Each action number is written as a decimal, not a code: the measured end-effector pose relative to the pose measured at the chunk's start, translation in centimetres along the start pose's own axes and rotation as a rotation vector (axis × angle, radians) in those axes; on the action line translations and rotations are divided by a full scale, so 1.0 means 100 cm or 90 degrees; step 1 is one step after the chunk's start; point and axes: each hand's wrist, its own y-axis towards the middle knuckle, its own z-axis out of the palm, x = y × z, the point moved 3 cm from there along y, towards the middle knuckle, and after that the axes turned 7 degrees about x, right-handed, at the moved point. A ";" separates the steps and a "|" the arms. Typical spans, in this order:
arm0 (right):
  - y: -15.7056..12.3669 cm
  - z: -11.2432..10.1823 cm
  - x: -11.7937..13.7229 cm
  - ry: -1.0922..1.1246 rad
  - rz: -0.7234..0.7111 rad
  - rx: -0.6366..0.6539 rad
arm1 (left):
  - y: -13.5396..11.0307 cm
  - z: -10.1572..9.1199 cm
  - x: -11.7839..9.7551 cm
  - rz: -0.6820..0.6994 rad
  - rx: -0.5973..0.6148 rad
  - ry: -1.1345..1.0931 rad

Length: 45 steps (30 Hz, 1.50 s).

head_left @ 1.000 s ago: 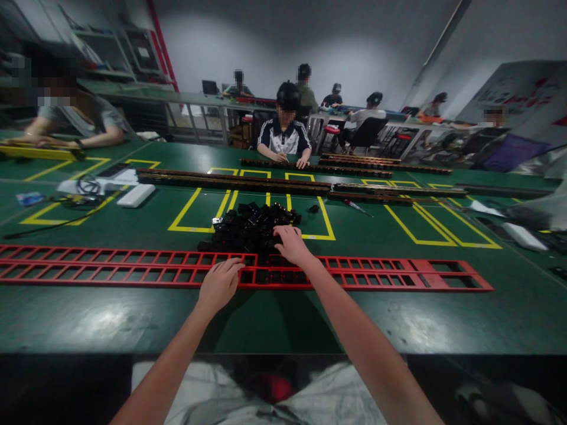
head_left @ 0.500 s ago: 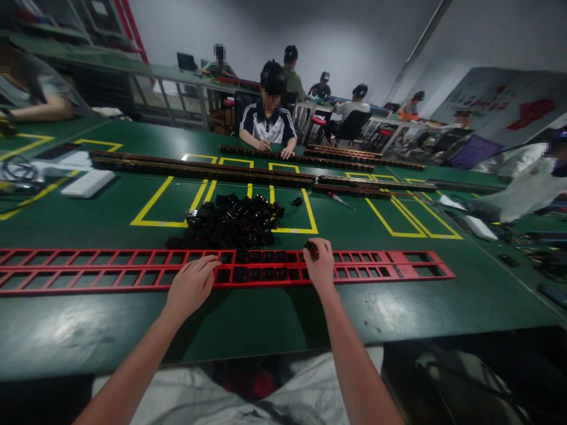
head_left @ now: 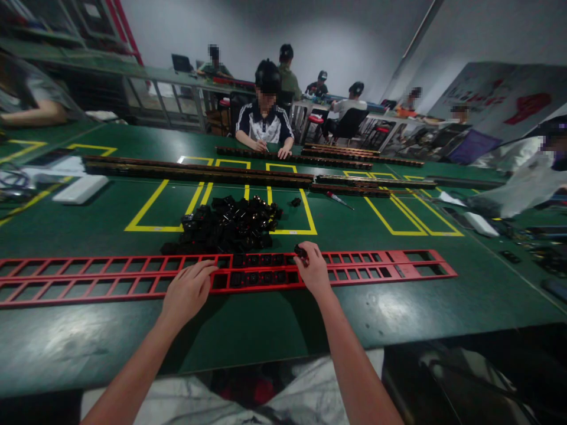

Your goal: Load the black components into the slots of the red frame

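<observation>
A long red frame [head_left: 146,267] with two rows of rectangular openings lies across the table before me. Several small black square parts [head_left: 266,277] sit in its middle openings, in both rows. My left hand [head_left: 188,290] rests on the frame left of these parts, its fingers stretched out and holding nothing. Over the upper row, right of the filled openings, my right hand [head_left: 313,268] pinches a small black part [head_left: 300,251] between thumb and fingers. Just behind the frame, a heap of similar black parts [head_left: 230,224] lies on the table.
Long dark strips [head_left: 199,174] stretch across the green table [head_left: 376,307], which has yellow tape outlines. A screwdriver [head_left: 340,200] lies near the strips. White boxes [head_left: 82,189] are at left and right. A co-worker [head_left: 264,121] sits opposite, hands on another strip.
My right hand has shifted slightly left with the black part, which now shows more clearly at the fingertips. My left hand stays on the frame. The view has moved a little.
</observation>
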 end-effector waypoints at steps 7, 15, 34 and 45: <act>0.000 0.003 -0.003 -0.047 0.052 0.041 | 0.002 -0.002 -0.002 0.002 -0.004 -0.009; 0.000 -0.006 0.007 -0.030 -0.018 -0.004 | 0.002 -0.002 -0.001 -0.005 0.004 -0.011; 0.001 -0.001 0.005 -0.013 -0.010 0.095 | 0.001 -0.001 0.001 -0.013 0.011 -0.009; 0.002 -0.001 0.010 -0.024 -0.033 0.107 | 0.001 -0.001 0.000 -0.018 0.009 -0.017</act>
